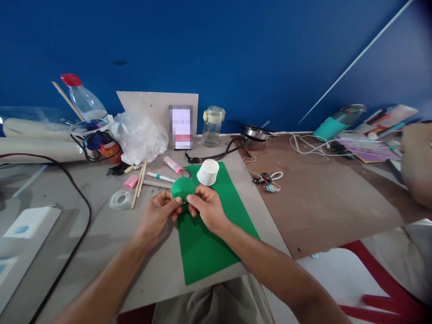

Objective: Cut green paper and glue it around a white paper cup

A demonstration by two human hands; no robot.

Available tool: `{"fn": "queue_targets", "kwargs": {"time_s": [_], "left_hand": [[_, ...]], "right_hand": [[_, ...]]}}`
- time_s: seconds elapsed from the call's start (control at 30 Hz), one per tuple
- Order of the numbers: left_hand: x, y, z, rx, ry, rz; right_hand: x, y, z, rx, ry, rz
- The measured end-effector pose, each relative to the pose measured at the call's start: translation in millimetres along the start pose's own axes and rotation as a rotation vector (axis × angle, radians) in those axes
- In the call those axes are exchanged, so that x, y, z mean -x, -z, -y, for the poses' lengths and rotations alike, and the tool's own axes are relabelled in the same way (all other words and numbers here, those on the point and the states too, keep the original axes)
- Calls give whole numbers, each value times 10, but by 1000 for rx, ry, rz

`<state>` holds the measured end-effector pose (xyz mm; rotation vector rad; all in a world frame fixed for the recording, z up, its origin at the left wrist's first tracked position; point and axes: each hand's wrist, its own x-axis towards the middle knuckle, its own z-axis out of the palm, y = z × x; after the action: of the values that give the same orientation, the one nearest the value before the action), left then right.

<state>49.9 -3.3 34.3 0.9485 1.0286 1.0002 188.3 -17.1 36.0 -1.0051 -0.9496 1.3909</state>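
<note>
Between my two hands is a round green paper disc [184, 187], pinched at its near edge. My left hand [161, 208] grips it on the left with thumb and fingers, and my right hand [207, 206] does so on the right. A small dark spot shows between the thumbs; I cannot make out what it is. Below the hands lies a green paper sheet [209, 252] on the grey table. Just beyond my right hand, a white paper cup [208, 172] rests on the sheet's far end.
Left of the hands lie a tape roll [120, 199], wooden sticks [138, 184], a pink eraser [131, 181], a marker [160, 177] and a glue stick [173, 165]. Behind stand a phone [181, 127] and a glass jar [213, 126]. Keys [266, 178] lie to the right.
</note>
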Motion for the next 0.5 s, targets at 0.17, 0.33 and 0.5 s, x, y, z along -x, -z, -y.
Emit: {"fn": "queue_targets", "kwargs": {"time_s": [0.17, 0.33, 0.5], "left_hand": [[-4, 3, -1, -18, 5, 2], [-1, 23, 5, -37, 7, 17], [-7, 39, 21, -35, 11, 40]], "right_hand": [[-14, 14, 8, -13, -16, -12], [-25, 9, 20, -28, -30, -28], [-24, 17, 19, -41, -50, -23]]}}
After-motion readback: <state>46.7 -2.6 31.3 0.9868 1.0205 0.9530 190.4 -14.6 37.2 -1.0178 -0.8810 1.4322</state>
